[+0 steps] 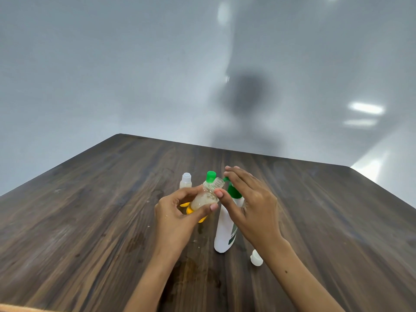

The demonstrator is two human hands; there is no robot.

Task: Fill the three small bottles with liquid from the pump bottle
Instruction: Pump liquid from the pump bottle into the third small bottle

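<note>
three small bottles are in view. one clear small bottle [206, 195], open-necked and tilted with its mouth toward the pump nozzle [225, 179], holds pale cloudy liquid in its lower part. a second, the green-capped bottle [211, 176], stands just behind it. a third, the white-capped bottle [185, 180], stands upright to the left, with pale liquid inside. the white pump bottle [225, 230] with a green collar stands upright beneath the right hand; its contents cannot be seen.

the left hand [177, 212] grasps the tilted bottle, thumb and fingers curled around its body. the right hand [252, 199] lies over the pump head with fingers extended and flat, and its thumb touches the tilted bottle's shoulder.

a loose white cap [256, 258] lies on the table [90, 210] just right of the pump bottle's base. yellow pieces [191, 209] show under the left hand; what they are cannot be told. the table's far edge lies well beyond the bottles, with broad wood surface on both sides.
</note>
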